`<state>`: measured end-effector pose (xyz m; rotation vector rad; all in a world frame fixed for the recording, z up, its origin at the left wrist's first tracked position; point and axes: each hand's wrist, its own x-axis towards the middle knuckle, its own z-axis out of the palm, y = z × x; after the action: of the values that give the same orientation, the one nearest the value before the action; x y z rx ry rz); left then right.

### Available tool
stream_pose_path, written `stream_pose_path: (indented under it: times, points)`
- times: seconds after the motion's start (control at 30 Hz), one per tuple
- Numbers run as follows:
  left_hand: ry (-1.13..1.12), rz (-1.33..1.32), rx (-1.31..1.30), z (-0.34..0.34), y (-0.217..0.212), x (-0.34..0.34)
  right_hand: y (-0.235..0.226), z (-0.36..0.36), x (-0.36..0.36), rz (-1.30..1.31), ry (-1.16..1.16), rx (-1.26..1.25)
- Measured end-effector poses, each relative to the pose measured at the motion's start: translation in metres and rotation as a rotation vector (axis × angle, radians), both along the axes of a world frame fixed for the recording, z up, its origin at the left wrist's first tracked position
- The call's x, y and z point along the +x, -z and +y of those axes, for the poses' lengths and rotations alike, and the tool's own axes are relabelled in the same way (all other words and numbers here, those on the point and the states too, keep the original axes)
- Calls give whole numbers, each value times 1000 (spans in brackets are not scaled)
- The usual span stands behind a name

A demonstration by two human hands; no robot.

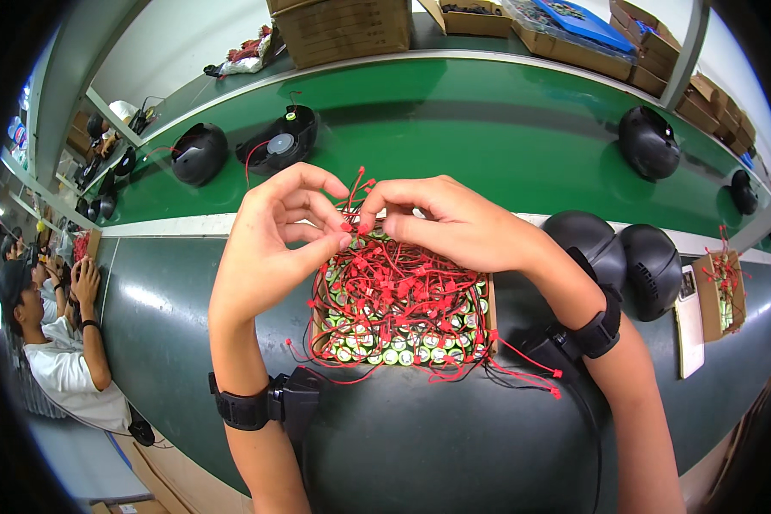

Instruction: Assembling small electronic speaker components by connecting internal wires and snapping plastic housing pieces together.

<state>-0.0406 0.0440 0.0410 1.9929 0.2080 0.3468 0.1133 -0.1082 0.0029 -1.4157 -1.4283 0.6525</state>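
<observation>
A shallow cardboard box (493, 330) stands on the bench in front of me. It is packed with upright green battery cells (391, 355), and a tangle of red and black wires with small red connectors (415, 287) covers them. My left hand (270, 236) reaches over the box's far left part, thumb and fingers pinched at a small red connector. Close beside it, my right hand (458, 227) bends down with thumb and index at another red connector. Part of the wires between the hands is hidden by my fingers. Several leads hang over the box's near right corner.
Beyond lies a green conveyor belt (488, 111) bearing black rounded housings (200, 154). Two more black housings (651, 272) sit right of my arm, near a phone (690, 325) and a smaller box of wired cells (721, 295). A co-worker (64, 351) sits at left.
</observation>
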Motion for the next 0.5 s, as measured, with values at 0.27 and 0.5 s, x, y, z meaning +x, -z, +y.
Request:
stream_pose_path:
  times: [0.27,0.5]
  points:
    - [99,16,-104,10,5,-1,5,3,-2,-105,2,24]
    - [171,157,-63,6,0,-5,9,2,10,86,-4,-94]
